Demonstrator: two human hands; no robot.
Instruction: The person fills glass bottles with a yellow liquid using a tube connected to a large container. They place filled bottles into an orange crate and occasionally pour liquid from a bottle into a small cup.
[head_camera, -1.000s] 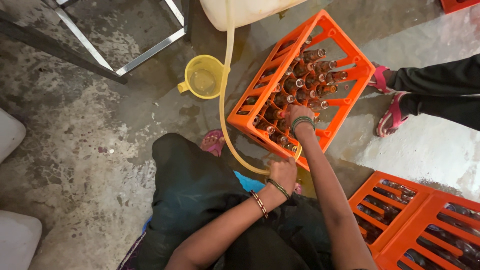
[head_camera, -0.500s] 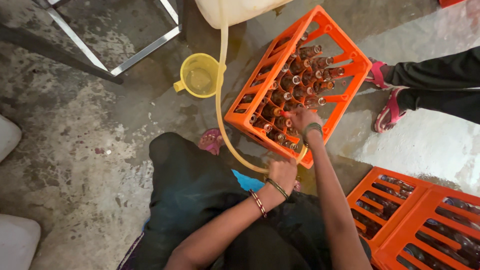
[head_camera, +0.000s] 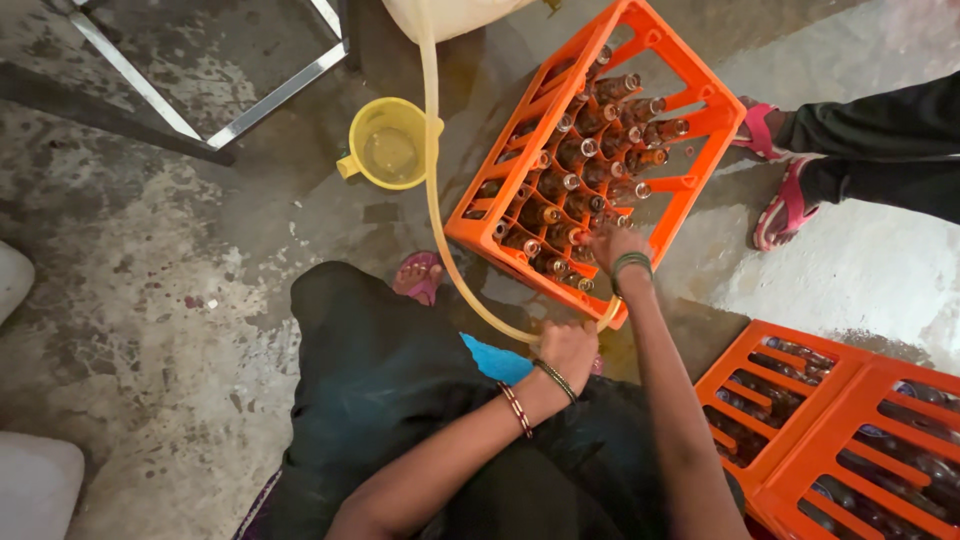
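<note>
Over the tilted orange crate (head_camera: 690, 75): right hand (head_camera: 612, 245) shifted nearer, apparently closed on a brown bottle (head_camera: 585, 232) neck; left hand (head_camera: 568, 350) gripping the pale hose (head_camera: 430, 170) throughout; filling underway.

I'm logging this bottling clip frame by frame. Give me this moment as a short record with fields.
left hand: the left hand grips the yellowish hose near its end
right hand: the right hand rests on bottle tops at the near edge of the orange crate
crate contents: brown glass bottles, open necks
nearby: yellow jug on the wet floor; two more orange crates at right
other person: sandalled feet beside the crate
</note>
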